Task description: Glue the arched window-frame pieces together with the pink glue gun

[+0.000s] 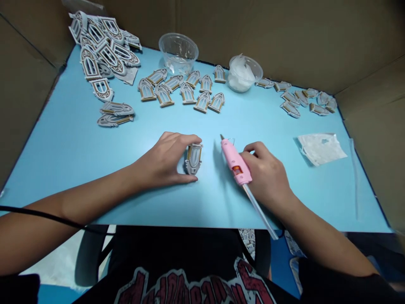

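Note:
My left hand [167,158] is curled around a small arched window ornament [193,158], fingers at its flat end and thumb by its pointed end. The ornament is grey-white with gold-brown edges, its pointed end toward me. To the right, my right hand [267,171] grips a pink hot glue gun [236,162]. The gun's metal nozzle points away and to the left, apart from the ornament. A clear glue stick [259,211] sticks out of its back end toward the table's front edge. My right fingers around the handle are partly hidden.
Small window ornaments [186,93] lie in a group mid-table, with more [300,99] at back right. Larger arched frames [103,50] are heaped at back left. Two clear tubs [179,52] stand behind. A white plastic packet [322,147] and a loose glue stick [354,181] lie right.

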`<action>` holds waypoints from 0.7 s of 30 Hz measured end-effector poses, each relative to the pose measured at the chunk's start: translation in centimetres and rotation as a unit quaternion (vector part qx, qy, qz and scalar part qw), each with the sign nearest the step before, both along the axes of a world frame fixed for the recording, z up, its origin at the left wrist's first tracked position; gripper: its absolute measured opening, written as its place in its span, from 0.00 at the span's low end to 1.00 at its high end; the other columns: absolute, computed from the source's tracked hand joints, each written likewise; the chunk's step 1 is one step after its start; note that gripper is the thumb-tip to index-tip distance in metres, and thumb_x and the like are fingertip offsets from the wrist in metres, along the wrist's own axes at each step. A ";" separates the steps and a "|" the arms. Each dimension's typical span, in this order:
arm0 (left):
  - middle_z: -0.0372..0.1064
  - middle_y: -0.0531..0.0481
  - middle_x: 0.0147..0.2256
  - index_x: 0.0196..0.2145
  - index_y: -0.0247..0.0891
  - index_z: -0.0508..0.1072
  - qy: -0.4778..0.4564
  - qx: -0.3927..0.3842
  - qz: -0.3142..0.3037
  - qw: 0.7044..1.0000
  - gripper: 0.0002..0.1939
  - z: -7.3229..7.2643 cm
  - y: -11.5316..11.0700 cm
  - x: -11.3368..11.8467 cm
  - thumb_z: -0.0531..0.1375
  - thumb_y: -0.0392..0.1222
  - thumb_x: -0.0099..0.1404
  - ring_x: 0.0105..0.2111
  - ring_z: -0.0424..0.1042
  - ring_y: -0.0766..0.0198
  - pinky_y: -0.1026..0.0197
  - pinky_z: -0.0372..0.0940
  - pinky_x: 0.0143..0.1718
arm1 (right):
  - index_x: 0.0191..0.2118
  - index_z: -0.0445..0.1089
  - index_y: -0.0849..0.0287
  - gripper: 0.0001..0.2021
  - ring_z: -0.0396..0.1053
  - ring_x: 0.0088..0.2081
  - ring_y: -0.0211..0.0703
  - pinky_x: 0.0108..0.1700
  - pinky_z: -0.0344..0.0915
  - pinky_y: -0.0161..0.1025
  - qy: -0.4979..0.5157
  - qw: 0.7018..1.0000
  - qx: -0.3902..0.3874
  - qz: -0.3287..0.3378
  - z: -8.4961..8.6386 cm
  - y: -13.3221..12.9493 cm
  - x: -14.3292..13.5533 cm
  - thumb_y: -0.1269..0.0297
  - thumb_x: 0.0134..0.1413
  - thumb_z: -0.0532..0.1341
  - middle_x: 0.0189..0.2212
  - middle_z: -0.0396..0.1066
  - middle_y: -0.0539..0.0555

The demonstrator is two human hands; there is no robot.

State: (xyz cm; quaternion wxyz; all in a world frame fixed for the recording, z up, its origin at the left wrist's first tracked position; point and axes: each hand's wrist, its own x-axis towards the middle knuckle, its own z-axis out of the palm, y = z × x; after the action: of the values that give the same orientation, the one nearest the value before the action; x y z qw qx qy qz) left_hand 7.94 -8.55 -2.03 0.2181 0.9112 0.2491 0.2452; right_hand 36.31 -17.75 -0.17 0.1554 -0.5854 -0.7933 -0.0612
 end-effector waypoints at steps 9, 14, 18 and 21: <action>0.70 0.36 0.60 0.60 0.42 0.65 0.030 -0.069 -0.065 0.995 0.42 0.5 1.3 -0.6 0.77 0.53 0.54 0.58 0.70 0.44 0.46 0.67 0.56 | 0.30 0.68 0.58 0.05 0.57 0.26 0.35 0.25 0.54 0.38 0.012 0.998 0.044 -0.047 0.0 0.9 1.6 0.65 0.55 0.62 0.40 0.70 0.58; 0.66 0.56 0.22 0.25 0.42 0.65 0.052 -0.140 -0.189 0.970 0.19 2.1 0.7 -1.3 0.66 0.48 0.69 0.24 0.67 0.65 0.61 0.62 0.28 | 0.31 0.68 0.57 0.04 0.59 0.26 0.36 0.24 0.55 0.38 0.020 0.997 0.068 -0.035 0.1 0.9 1.6 0.66 0.55 0.63 0.40 0.71 0.58; 0.74 0.38 0.59 0.60 0.41 0.72 0.098 -0.079 -0.092 0.988 0.31 0.9 0.4 -0.8 0.67 0.61 0.67 0.60 0.74 0.45 0.48 0.68 0.60 | 0.29 0.66 0.56 0.05 0.61 0.27 0.38 0.26 0.57 0.39 0.030 0.995 0.091 -0.036 0.6 0.7 1.3 0.70 0.55 0.61 0.38 0.71 0.57; 0.53 0.29 0.73 0.74 0.37 0.54 0.130 -0.038 -0.012 0.991 0.50 -0.9 1.2 -0.6 0.63 0.69 0.67 0.73 0.56 0.35 0.35 0.57 0.69 | 0.28 0.64 0.56 0.07 0.63 0.29 0.39 0.27 0.59 0.40 0.034 0.994 0.097 -0.035 0.8 0.6 0.9 0.72 0.55 0.61 0.39 0.71 0.57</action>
State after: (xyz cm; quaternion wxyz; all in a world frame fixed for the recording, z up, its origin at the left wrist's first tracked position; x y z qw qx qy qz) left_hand 7.34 -7.33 -2.92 0.2211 0.9292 0.2738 0.1129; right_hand 37.24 -17.15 0.60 0.2361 -0.5967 -0.7569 -0.1235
